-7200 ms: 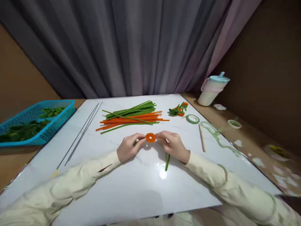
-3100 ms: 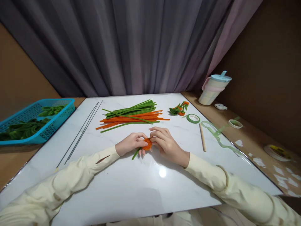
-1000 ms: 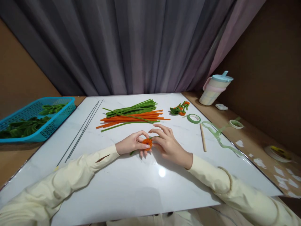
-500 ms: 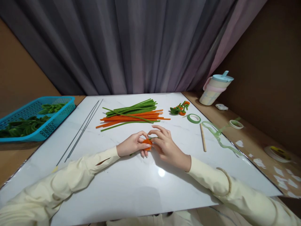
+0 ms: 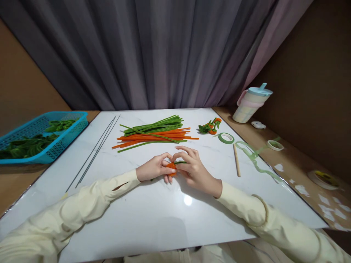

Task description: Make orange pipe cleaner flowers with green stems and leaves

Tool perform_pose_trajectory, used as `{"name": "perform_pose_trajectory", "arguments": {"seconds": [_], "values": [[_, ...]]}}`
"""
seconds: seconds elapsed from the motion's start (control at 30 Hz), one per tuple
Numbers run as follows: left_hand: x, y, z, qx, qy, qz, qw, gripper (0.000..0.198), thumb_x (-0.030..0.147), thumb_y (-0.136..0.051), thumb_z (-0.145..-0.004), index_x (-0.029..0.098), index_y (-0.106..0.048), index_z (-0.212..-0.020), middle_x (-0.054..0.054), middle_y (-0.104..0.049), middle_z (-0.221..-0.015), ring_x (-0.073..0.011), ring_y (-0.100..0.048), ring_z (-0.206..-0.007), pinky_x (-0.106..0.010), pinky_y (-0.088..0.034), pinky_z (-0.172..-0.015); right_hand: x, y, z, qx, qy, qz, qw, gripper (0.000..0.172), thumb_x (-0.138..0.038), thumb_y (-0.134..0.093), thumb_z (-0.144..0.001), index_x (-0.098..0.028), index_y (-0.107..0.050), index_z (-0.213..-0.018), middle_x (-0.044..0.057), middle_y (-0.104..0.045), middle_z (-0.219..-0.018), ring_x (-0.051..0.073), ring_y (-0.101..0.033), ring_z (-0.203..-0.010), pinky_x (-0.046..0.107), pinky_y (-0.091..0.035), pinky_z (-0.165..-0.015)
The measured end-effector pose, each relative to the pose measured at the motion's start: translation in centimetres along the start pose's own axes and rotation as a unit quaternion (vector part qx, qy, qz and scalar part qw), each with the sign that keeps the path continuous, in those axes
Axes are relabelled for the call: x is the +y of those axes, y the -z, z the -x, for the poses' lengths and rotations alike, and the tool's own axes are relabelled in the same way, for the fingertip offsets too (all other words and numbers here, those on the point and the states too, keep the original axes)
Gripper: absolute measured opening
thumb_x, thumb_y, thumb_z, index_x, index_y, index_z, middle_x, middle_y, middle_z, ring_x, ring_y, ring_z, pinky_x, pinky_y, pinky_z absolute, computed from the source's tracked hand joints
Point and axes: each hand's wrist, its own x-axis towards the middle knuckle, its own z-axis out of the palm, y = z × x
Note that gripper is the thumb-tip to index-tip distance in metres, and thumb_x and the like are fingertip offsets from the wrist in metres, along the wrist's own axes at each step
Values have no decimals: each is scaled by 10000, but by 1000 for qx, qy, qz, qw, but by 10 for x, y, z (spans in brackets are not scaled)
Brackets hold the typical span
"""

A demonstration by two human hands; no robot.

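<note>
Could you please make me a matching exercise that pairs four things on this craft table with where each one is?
1. orange coil
2. blue basket
3. green tape roll
4. lidded cup

A. far right, off the white board
B. left edge, holding green pieces
C. pinched between left hand and right hand
D. beside the wooden stick

Pairs: 1-C; 2-B; 3-D; 4-A
</note>
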Motion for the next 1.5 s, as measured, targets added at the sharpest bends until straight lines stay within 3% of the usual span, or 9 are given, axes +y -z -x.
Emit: {"name": "perform_pose_trajectory", "arguments": {"seconds": [0.17,0.47,0.73,1.07,1.5], "values": [[3,0,1,-11,9,13,1000,385,376,-684,-725,176,-405,-899,8,-636,-663,-130,-634,-546,-262,-520,-549,2,0,0,9,15,-2,1000,218,-21,-514,-752,-191,-649,-727,51,-593,-1005,274,-378,-1231,452,-323,-926],[7,3,-1,-7,16,29,999,382,488,-573,-789,156,-431,-914,-81,-688,-734,-159,-650,-544,-238,-499,-453,9,8,-1,27,-28,-49,998,191,-73,-559,-792,-216,-682,-816,53,-597,-985,270,-398,-1194,476,-330,-947],[2,6,-2,-16,8,21,1000,381,487,-571,-792,147,-450,-912,-75,-687,-715,-169,-664,-569,-235,-510,-461,10,5,0,-6,-23,-40,999,179,-102,-551,-815,-214,-684,-853,62,-585,-1086,273,-355,-1231,468,-323,-957],[8,2,-1,-23,21,1,1000,356,476,-573,-794,145,-466,-869,-48,-663,-699,-163,-665,-579,-212,-492,-450,5,2,2,15,26,12,999,200,-46,-502,-775,-178,-635,-705,54,-602,-1014,280,-389,-1216,451,-301,-903],[11,4,1,-16,34,31,999,374,480,-602,-769,135,-480,-844,-115,-696,-770,-174,-662,-588,-230,-489,-451,13,3,2,9,17,26,999,135,-137,-504,-856,-191,-626,-837,83,-581,-1072,281,-374,-1216,459,-360,-912]]}}
